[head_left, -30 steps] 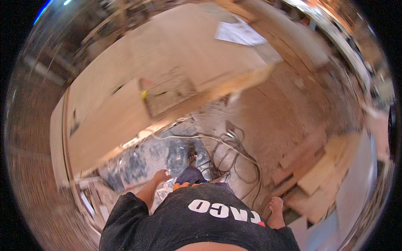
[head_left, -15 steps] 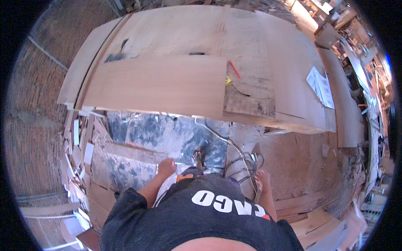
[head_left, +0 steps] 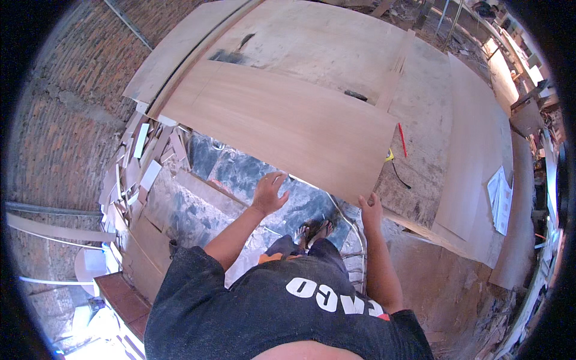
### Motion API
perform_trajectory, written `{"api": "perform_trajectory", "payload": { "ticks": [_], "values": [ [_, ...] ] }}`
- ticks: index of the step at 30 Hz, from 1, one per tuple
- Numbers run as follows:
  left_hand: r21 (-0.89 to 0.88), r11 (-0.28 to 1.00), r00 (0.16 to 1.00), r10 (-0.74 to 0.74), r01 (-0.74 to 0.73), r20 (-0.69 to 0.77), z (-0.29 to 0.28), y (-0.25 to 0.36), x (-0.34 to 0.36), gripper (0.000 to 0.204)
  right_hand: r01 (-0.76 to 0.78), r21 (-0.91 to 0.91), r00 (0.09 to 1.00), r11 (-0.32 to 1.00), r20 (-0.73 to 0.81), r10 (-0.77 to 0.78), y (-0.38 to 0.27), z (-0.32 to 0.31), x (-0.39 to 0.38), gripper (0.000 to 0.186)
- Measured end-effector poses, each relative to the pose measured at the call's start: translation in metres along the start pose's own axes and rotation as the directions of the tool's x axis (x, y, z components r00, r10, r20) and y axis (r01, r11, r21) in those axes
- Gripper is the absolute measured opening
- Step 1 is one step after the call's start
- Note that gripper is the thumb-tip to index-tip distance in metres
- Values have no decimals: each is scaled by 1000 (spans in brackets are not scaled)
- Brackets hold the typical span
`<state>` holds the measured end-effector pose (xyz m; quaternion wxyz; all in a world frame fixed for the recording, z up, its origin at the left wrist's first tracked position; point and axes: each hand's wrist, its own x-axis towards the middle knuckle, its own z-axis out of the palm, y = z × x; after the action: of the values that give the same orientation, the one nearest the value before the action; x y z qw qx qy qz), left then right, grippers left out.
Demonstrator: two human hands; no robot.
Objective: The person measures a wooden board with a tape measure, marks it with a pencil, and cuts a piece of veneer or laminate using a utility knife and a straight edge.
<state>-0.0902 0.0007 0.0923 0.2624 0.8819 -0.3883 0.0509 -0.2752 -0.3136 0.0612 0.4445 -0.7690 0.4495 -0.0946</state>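
Note:
A smooth light-brown plywood sheet (head_left: pixel 288 129) lies on top of a larger stack of boards (head_left: pixel 429 102), its near long edge facing me. My left hand (head_left: pixel 270 193) is raised beside that edge, fingers and thumb apart, holding nothing. At the sheet's near right corner is my right hand (head_left: pixel 371 211), with its fingertips at the edge and slightly spread; I see no firm grip. Just right of the sheet lie a yellow tape measure (head_left: pixel 389 155) and a red pencil (head_left: pixel 402 140). A small dark object (head_left: pixel 356 95) rests beyond its far edge.
White paper (head_left: pixel 498 201) lies on the stack's right side. Wood offcuts (head_left: pixel 150 174) are heaped at left, near a brick wall (head_left: pixel 66 129). A pale cable (head_left: pixel 355 225) runs across the floor by my feet (head_left: pixel 315 231).
I have come closer to the stack and turned, so it now sits slanted in view. Both hands have risen from my sides to the sheet's near edge.

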Motion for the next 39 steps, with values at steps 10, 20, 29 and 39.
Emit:
{"api": "perform_trajectory", "payload": {
  "ticks": [10,20,29,39],
  "values": [
    [-42,979,975,204,-201,91,-4,44,71,90,-11,674,936,739,267,-230,-119,-59,-8,33],
    [-343,914,964,147,-218,-221,-95,36,140,47,-147,730,830,668,458,-318,-181,-45,-23,29],
    [-470,877,991,52,-103,-121,-178,17,180,23,-357,487,844,797,535,51,68,287,-81,39],
    [-529,845,997,60,-77,-50,-175,22,167,23,-4,525,749,-851,565,345,-1,406,3,28]
  ]
}}
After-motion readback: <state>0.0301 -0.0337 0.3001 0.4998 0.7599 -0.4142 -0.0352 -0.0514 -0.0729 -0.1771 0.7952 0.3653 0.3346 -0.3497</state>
